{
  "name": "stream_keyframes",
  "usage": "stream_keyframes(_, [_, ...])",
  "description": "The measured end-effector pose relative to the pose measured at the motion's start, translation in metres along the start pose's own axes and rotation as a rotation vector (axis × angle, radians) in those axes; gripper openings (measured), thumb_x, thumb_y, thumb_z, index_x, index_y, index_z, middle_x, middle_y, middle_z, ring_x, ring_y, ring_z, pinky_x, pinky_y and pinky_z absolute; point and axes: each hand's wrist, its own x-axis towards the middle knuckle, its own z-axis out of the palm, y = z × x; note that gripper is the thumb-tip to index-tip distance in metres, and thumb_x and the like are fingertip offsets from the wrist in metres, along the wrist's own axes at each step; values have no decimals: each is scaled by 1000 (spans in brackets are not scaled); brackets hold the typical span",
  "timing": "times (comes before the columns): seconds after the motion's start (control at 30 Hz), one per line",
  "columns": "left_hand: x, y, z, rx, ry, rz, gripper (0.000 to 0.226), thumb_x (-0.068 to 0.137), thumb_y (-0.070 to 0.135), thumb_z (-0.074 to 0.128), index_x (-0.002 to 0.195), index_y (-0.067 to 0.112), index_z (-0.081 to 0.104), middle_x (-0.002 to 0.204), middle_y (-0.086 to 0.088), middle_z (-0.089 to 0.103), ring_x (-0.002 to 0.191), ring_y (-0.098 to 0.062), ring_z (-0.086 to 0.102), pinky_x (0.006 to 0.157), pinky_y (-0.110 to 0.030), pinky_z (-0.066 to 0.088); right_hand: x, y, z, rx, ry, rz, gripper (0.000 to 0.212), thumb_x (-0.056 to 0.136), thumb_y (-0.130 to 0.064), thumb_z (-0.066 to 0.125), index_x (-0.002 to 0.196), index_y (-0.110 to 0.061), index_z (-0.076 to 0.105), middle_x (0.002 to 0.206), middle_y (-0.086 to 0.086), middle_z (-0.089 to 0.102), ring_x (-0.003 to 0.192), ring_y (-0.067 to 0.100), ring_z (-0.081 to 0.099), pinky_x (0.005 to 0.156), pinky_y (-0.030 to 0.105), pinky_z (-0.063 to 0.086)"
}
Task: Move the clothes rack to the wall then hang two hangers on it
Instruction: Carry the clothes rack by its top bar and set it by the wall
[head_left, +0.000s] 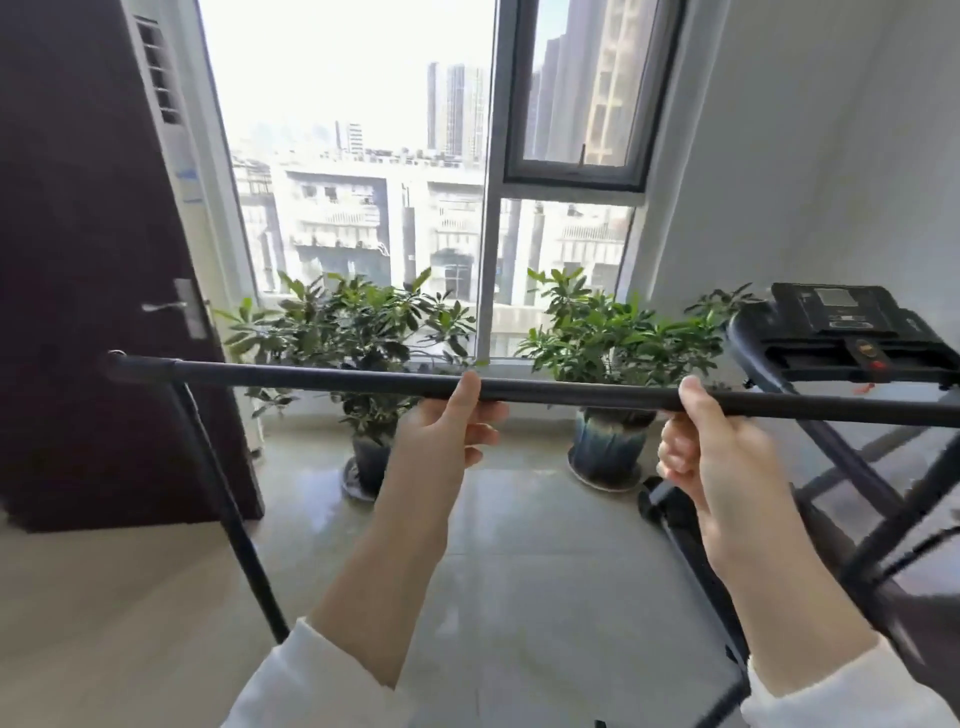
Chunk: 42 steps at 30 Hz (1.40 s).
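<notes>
1. The clothes rack (545, 389) crosses the middle of the frame, its black top bar running from the left-centre edge to the right edge; no hangers are in view.
2. The left hand (447, 431) and right hand (711, 447) are both wrapped around that bar from below, thumbs over the top, closed firmly on it.
3. To move it well, I would keep both hands level and well apart, lift or roll evenly, and steer the right-hand legs clear of the treadmill (852, 332) at right.
4. The white wall (805, 156), upper right, is probably the target, though the rack's feet are out of view.
5. Two pots hold leafy plants: the dark pot (370, 460) at lower centre and the glazed blue pot (608, 447) right of it.
</notes>
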Motion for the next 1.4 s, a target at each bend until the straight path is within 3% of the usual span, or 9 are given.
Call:
stream_keyframes(0.13, [12, 19, -79, 33, 136, 14, 37, 89, 35, 50, 57, 21, 63, 46, 11, 65, 49, -4, 53, 55, -19, 41, -13, 22, 81, 1, -127, 65, 41, 89, -28, 49, 53, -19, 34, 29, -7, 30, 34, 7, 26, 37, 17, 24])
stream_keyframes(0.2, [17, 28, -118, 64, 219, 28, 30, 89, 36, 50, 65, 21, 61, 47, 12, 66, 44, 2, 54, 53, -15, 43, -21, 33, 121, 18, -191, 98, 39, 88, -28, 51, 53, -19, 38, 29, -6, 30, 32, 5, 26, 32, 14, 24])
stream_keyframes(0.4, [19, 57, -236, 151, 500, 131, 29, 89, 36, 48, 68, 21, 60, 48, 17, 67, 47, 6, 58, 69, -21, 46, -51, 68, 248, 59, -473, 165, 36, 88, -31, 52, 56, -22, 38, 39, -9, 28, 38, 8, 24, 39, 17, 23])
stream_keyframes(0.57, [6, 79, -320, 204, 775, 174, 32, 90, 37, 47, 65, 24, 62, 52, 16, 69, 54, 2, 61, 67, -22, 46, -88, 88, 344, 119, -743, 223, 36, 88, -31, 51, 56, -22, 38, 40, -12, 25, 39, 7, 22, 37, 15, 22])
stream_keyframes(0.67, [-6, 90, -352, 215, 872, 158, 33, 90, 37, 47, 64, 23, 64, 57, 11, 69, 63, -5, 60, 70, -23, 46, -109, 95, 382, 128, -827, 234, 36, 88, -32, 50, 57, -22, 36, 42, -12, 22, 42, 8, 19, 43, 21, 18])
stream_keyframes(0.77, [-23, 100, -395, 222, 997, 177, 33, 90, 38, 46, 69, 23, 66, 56, 13, 69, 59, -2, 60, 66, -21, 44, -138, 105, 429, 119, -966, 258, 37, 88, -33, 50, 58, -23, 32, 41, -12, 22, 42, 9, 20, 48, 24, 19])
stream_keyframes(0.97, [-59, 123, -474, 223, 1144, 238, 30, 91, 34, 46, 70, 24, 64, 52, 16, 68, 48, 5, 57, 63, -21, 43, -203, 113, 511, 97, -1139, 281, 46, 88, -35, 51, 47, -25, 32, 41, -10, 25, 45, 11, 21, 53, 28, 23])
stream_keyframes(1.27, [-110, 165, -611, 178, 1243, 275, 28, 91, 37, 46, 71, 24, 62, 50, 16, 67, 52, 2, 59, 63, -20, 44, -318, 114, 628, 59, -1237, 297, 40, 87, -37, 52, 55, -21, 34, 40, -9, 29, 46, 11, 24, 53, 26, 27])
stream_keyframes(1.4, [-129, 182, -664, 165, 1246, 272, 26, 91, 36, 46, 74, 23, 61, 63, 10, 67, 61, -4, 57, 64, -20, 43, -363, 118, 671, 55, -1280, 294, 34, 88, -35, 51, 59, -19, 41, 38, -8, 30, 45, 10, 25, 53, 25, 27])
